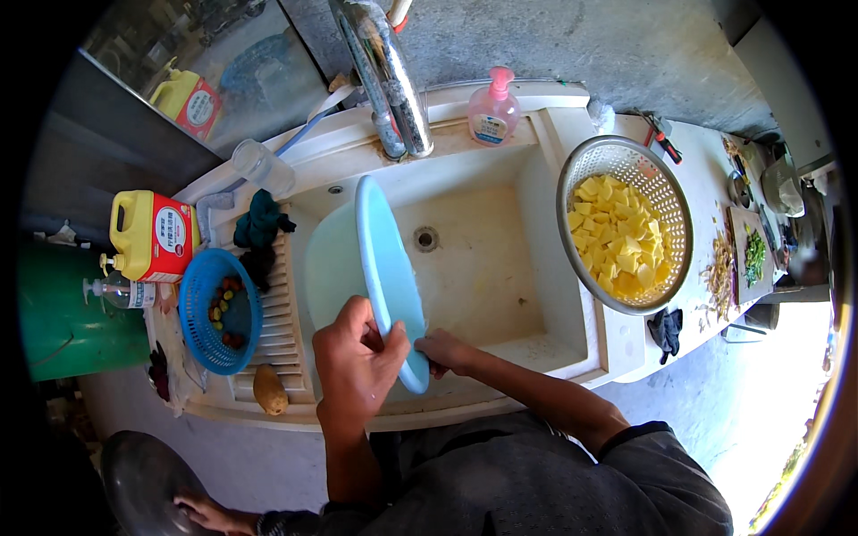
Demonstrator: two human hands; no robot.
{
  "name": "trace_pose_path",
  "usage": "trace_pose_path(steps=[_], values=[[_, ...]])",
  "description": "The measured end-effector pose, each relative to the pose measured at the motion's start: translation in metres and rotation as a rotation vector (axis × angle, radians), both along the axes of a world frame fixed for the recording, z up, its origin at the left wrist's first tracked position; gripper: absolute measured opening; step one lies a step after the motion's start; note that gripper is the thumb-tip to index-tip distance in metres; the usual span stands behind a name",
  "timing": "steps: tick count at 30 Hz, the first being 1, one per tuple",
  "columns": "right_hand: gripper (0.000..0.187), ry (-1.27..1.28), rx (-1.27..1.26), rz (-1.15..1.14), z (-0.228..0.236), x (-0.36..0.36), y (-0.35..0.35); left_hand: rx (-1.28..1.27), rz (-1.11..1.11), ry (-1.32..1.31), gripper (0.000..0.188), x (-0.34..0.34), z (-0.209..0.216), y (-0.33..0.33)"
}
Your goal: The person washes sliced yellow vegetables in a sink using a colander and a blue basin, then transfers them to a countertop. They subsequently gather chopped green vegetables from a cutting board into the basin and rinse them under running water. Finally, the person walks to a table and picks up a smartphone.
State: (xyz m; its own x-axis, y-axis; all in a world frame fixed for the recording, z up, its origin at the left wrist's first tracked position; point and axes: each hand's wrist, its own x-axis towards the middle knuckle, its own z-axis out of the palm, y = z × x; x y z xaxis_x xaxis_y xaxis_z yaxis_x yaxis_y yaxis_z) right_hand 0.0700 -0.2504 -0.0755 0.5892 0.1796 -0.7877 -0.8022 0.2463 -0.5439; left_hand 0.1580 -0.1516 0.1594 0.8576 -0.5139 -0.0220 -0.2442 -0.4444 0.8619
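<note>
Tipped on its side over the white sink [483, 295] is a light blue plastic basin [386, 259]. My left hand [355, 357] pinches its near rim between thumb and curled fingers. Low down on the basin's right side, my right hand [447, 352] is closed against it near the rim. Some of its fingertips are hidden. Beyond the basin, the drain [426, 238] shows in the sink floor, under the chrome faucet [393, 80].
Right of the sink, a perforated metal colander [572, 259] holds yellow slices [621, 232]. To the left are a blue basket [198, 335], a brown potato [269, 390] and a yellow jug [134, 223]. Another person's hand [210, 512] touches a dark round pan [147, 482].
</note>
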Motion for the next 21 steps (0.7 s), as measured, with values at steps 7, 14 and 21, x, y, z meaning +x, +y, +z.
trace_pose_path(steps=[7,14,21], values=[[0.044,-0.206,-0.155,0.253,-0.014,0.005,-0.039,-0.075,0.212,-0.164,0.019,0.0,-0.014,0.03],[0.035,-0.624,-1.103,0.138,-0.101,0.004,-0.129,-0.062,0.382,-0.147,0.014,-0.015,-0.024,0.056],[0.009,-0.654,-1.137,0.37,-0.144,0.027,-0.131,-0.098,0.465,-0.104,0.011,-0.024,-0.033,0.079]])
